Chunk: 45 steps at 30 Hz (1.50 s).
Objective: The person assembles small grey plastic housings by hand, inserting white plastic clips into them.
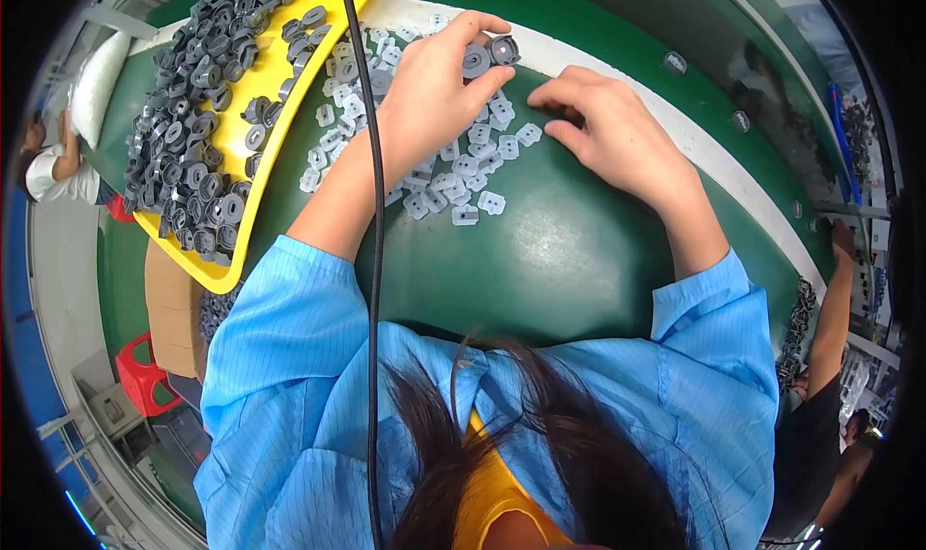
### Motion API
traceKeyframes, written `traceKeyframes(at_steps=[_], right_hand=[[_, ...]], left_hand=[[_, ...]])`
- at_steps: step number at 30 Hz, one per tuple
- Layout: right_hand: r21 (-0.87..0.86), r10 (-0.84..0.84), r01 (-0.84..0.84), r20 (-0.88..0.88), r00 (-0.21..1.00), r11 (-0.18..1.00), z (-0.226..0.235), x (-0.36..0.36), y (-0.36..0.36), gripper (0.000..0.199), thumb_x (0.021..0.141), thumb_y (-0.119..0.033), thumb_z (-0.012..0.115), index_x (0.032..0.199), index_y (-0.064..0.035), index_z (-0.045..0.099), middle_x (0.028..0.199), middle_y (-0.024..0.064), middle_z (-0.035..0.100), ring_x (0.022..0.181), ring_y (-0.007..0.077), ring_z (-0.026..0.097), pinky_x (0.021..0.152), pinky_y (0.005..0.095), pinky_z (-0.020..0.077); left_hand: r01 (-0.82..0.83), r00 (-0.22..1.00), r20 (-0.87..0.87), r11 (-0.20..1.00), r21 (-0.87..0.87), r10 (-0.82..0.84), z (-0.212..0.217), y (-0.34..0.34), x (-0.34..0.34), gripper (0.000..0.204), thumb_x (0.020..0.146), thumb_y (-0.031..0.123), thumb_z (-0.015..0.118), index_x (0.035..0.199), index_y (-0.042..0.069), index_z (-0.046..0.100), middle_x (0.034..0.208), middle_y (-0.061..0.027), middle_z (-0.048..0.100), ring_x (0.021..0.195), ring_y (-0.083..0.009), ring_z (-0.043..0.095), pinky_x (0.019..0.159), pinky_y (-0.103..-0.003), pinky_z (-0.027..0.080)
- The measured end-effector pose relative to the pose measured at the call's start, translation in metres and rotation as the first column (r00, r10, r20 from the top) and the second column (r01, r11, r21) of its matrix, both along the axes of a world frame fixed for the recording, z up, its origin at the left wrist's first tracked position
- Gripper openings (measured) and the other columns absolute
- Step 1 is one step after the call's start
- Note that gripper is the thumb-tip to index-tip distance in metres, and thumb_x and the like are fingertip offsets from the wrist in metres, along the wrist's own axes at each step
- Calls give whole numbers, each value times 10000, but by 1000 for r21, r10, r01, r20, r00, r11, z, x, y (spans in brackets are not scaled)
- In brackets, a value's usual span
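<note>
My left hand (pixel 434 87) holds a dark grey round plastic part (pixel 476 61) between thumb and fingers, with a second grey part (pixel 504 49) right beside it at the fingertips. My right hand (pixel 608 131) rests on the green work surface (pixel 540 251) with fingers curled down near the edge of a heap of small pale grey square parts (pixel 453 179). Whether its fingertips pinch one of these is hidden.
A yellow tray (pixel 253 164) piled with several dark grey parts stands at the left. A black cable (pixel 374 213) hangs down the middle of the view. A white strip (pixel 675 135) edges the surface at the back. Other people work at far left and right.
</note>
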State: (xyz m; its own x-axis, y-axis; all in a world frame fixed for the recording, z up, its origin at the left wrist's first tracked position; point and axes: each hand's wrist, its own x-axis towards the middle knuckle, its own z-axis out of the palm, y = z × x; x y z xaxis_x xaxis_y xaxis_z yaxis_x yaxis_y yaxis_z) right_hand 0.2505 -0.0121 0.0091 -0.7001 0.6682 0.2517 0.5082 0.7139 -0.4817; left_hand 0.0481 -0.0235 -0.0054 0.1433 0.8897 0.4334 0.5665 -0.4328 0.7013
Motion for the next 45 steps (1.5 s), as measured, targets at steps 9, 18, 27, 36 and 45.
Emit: traceKeyframes(at_steps=[9,18,27,36,45], right_hand=[[-230,-170,176,47,984,957,9,-16,-14,141,764,-134,695,831,-12,677,729,104,645,666,195,619,652,300,495],[-510,-387,95,-504,772,855,-5,-30,22,152,788,-142,715,853,-11,673,790,24,658,707,66,570,637,205,443],[-653,-435,-26,-534,725,757,-12,-28,24,175,801,-187,719,834,-28,656,789,22,643,747,72,564,629,210,435],[-769,-328,-162,-440,836,618,4,-14,30,215,799,-134,696,954,11,659,825,69,659,697,89,612,625,198,499],[-817,-438,-279,-521,733,504,-3,-12,29,207,816,-71,663,1005,12,647,910,87,666,791,115,633,731,218,518]], left_hand=[[-27,999,32,995,96,24,-7,3,-3,319,739,101,713,1002,3,561,921,-157,637,875,-307,631,761,-361,506],[-34,999,43,986,165,27,-9,0,6,339,743,110,743,1022,15,576,931,-94,657,842,-209,650,741,-310,513],[-33,996,86,984,175,18,-4,-4,15,281,723,40,731,946,0,566,895,-120,623,838,-261,625,746,-341,508],[65,998,-28,962,264,-59,-6,-5,11,326,692,42,748,985,47,606,980,-98,577,920,-267,582,758,-327,497],[68,997,9,965,253,-73,-2,-4,9,287,721,62,749,974,33,616,899,-77,641,810,-231,640,693,-304,510]])
